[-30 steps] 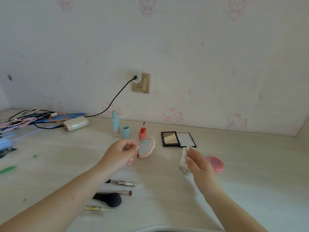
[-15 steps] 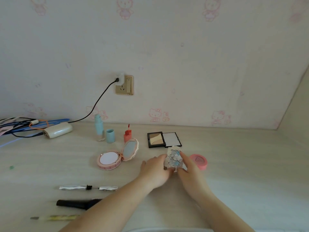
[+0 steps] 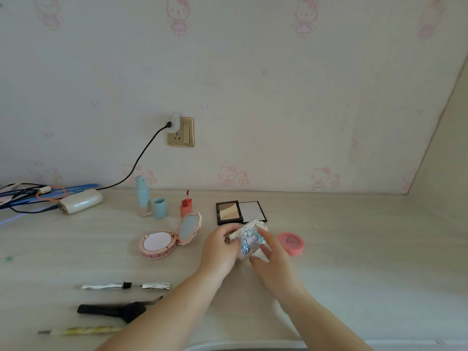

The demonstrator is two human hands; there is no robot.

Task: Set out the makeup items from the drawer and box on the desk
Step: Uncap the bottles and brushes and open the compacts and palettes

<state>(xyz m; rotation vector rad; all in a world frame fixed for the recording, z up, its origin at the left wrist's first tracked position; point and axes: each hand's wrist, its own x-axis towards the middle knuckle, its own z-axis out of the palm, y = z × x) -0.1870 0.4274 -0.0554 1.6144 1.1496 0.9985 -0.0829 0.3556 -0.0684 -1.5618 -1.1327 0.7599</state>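
Both hands hold a small silvery, glittery case [image 3: 247,240] just above the desk, my left hand [image 3: 219,250] on its left edge and my right hand [image 3: 272,260] on its right and lower side. Left of them lies an open pink round compact [image 3: 162,243] with its mirror lid up. A black open palette [image 3: 240,212] lies behind the hands. To their right sits a pink round pot [image 3: 291,243]. A blue bottle [image 3: 142,196], its blue cap [image 3: 160,208] and a red lip gloss [image 3: 185,206] stand near the wall.
A silver mascara [image 3: 125,286], a black brush [image 3: 114,310] and a yellow pen-like stick [image 3: 83,331] lie at the front left. A white charger box [image 3: 81,200] and tangled cables [image 3: 27,196] sit at the far left. A wall socket [image 3: 180,131] holds a plug.
My left hand left the pink compact, which now lies open, and joined my right hand on the silvery case. The case was lifted off the desk and tilted between both hands.
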